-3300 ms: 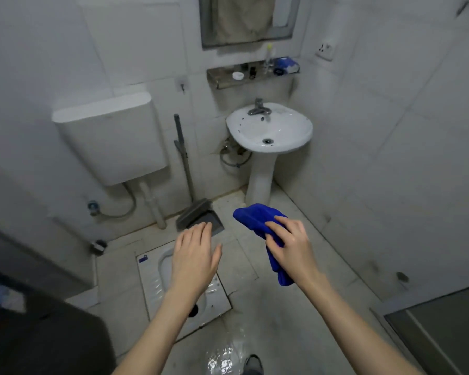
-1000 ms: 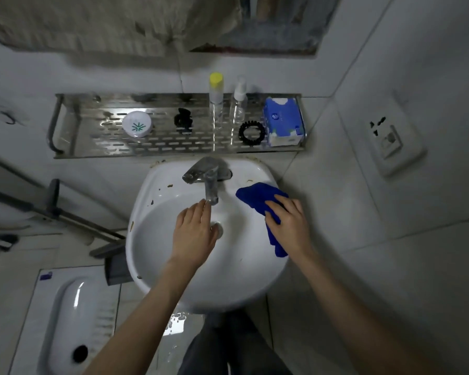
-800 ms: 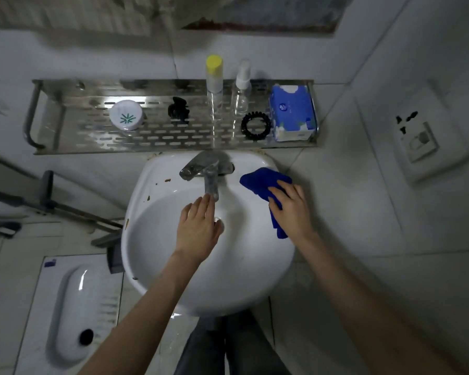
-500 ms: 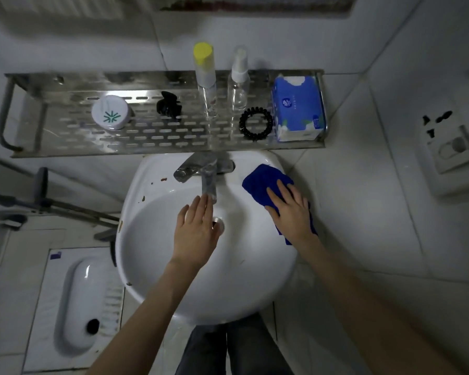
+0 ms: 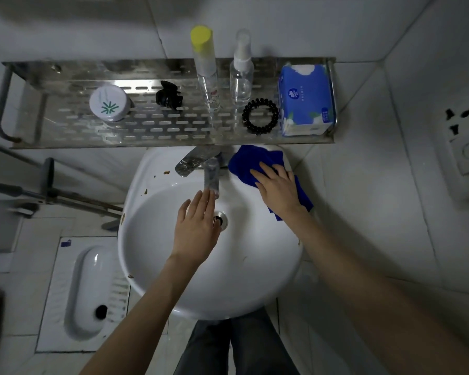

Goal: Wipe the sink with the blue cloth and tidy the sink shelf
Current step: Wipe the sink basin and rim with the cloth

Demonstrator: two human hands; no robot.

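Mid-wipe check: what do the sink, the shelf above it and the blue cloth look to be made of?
Sink: likely glazed white ceramic; smooth, glossy, soft reflections. Shelf: polished metal, probably stainless steel; mirror-like, punched with slots. Blue cloth: soft matte fabric, perhaps microfibre; it crumples under the right hand.

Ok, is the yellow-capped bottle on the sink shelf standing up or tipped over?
Upright. The yellow-capped bottle stands on its base on the metal shelf, cap on top, beside the clear spray bottle, also upright.
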